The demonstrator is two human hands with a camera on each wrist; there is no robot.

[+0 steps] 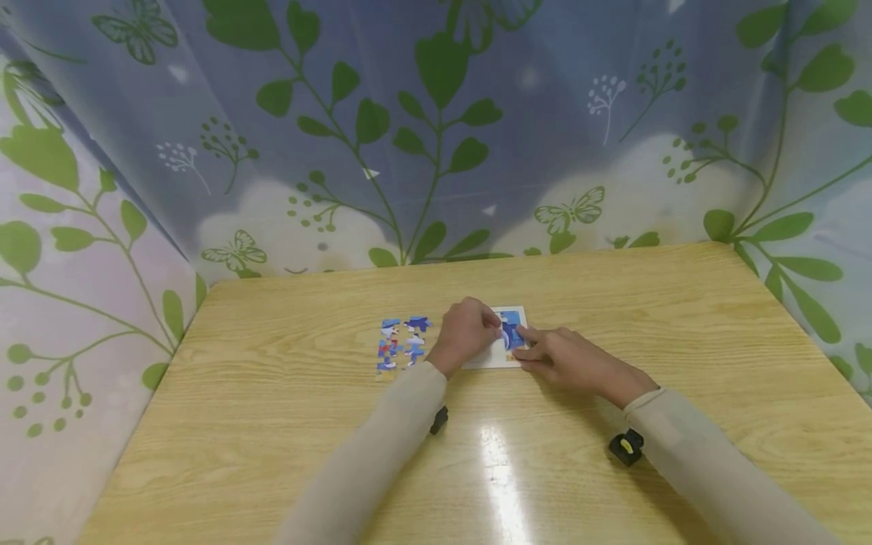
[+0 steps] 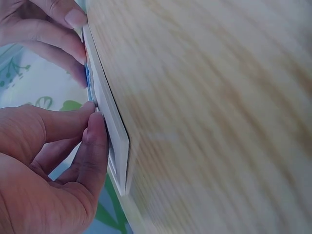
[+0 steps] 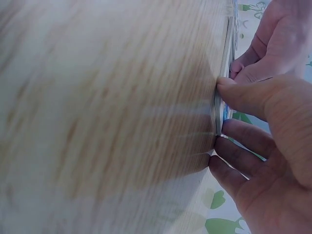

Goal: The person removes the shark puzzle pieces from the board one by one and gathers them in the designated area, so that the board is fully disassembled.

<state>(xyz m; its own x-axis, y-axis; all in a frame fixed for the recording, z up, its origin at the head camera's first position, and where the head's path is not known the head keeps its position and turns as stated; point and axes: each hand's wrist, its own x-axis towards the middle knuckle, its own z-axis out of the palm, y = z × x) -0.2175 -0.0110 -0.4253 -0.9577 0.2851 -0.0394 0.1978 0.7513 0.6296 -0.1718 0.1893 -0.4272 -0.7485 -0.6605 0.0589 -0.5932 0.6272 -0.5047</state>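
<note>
A white puzzle board (image 1: 485,362) lies on the table, with blue picture pieces (image 1: 512,321) fitted along its right part. Over the board's middle, my left hand (image 1: 466,331) pinches a puzzle piece between thumb and fingertips at the edge of those pieces; the fingertips mostly hide it. My right hand (image 1: 568,359) holds the board at its right side, the thumb (image 3: 229,92) on the near edge and fingers (image 3: 239,153) at the corner and side. Loose jigsaw pieces (image 1: 415,353), several of them blue, white and red, lie left of the board beside my left wrist.
The wooden table (image 1: 272,424) runs back to a curtain (image 1: 381,151) with leaves and butterflies. A second patterned cloth (image 1: 75,227) hangs along the left side. Black wrist devices (image 1: 626,447) sit beneath both forearms.
</note>
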